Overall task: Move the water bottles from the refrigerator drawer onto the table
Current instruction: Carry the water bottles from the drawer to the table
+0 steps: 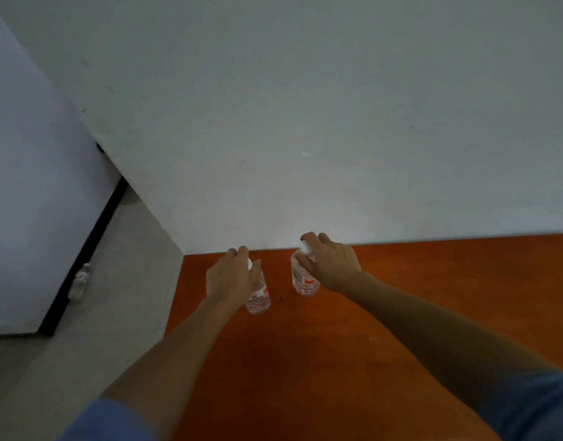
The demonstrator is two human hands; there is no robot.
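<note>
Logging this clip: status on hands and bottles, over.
Left hand grips left clear plastic water bottle by its cap; right hand grips right clear plastic water bottle likewise. Both upright at orange table. Another bottle sits on floor.

Orange table [433, 297]; clear bottles [305, 281], seemingly red-labelled.

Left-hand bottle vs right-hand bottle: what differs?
The left-hand bottle is nearer the camera and the table edge; the right-hand bottle is nearer the wall. The left hand hides more of its cap than the right hand. Both: clear, red-labelled, gripped at the top.
</note>
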